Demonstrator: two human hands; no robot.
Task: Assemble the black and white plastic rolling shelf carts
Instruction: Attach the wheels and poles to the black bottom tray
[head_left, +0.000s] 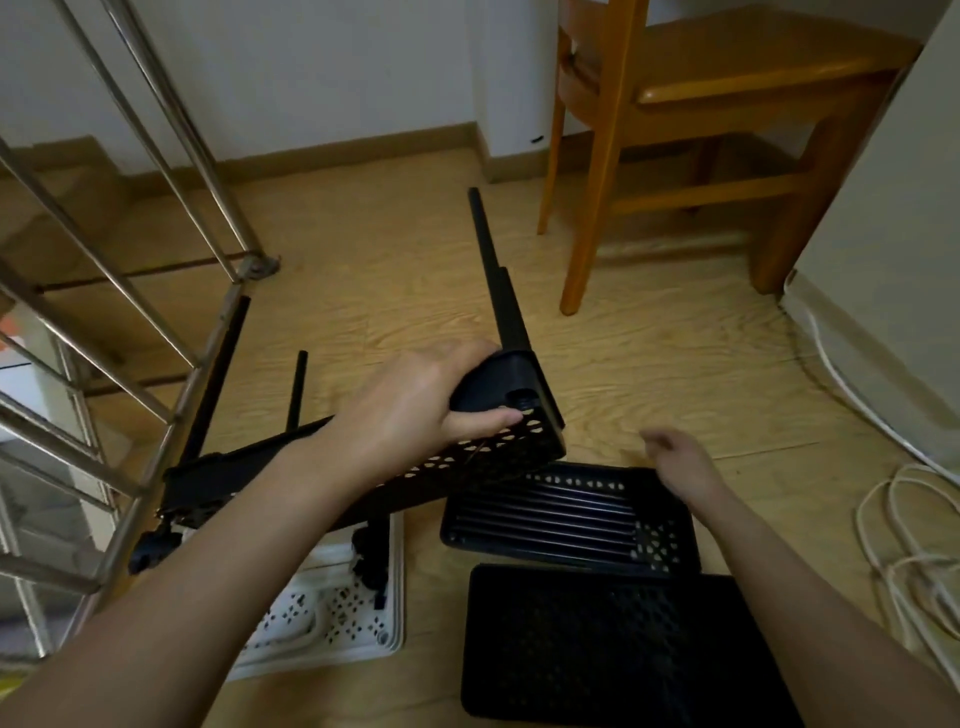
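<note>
My left hand (415, 405) grips the corner of a black perforated shelf basket (498, 441) that is tilted above the floor. Black poles (493, 270) stick out of its corners, pointing away from me, and black caster wheels (150, 551) hang at its near left end. My right hand (675, 457) hovers to the right of that corner, blurred, fingers loosely curled and holding nothing. Two more black shelf baskets lie on the floor: one (566, 514) just under my right hand and one (618, 649) nearest me. A white shelf basket (332, 618) lies under my left forearm.
A steel-tube rack (156, 364) stands close on the left. A wooden chair (691, 130) stands at the back right, beside a white cabinet (893, 249). A white cable (904, 551) coils on the wood-pattern floor at the right.
</note>
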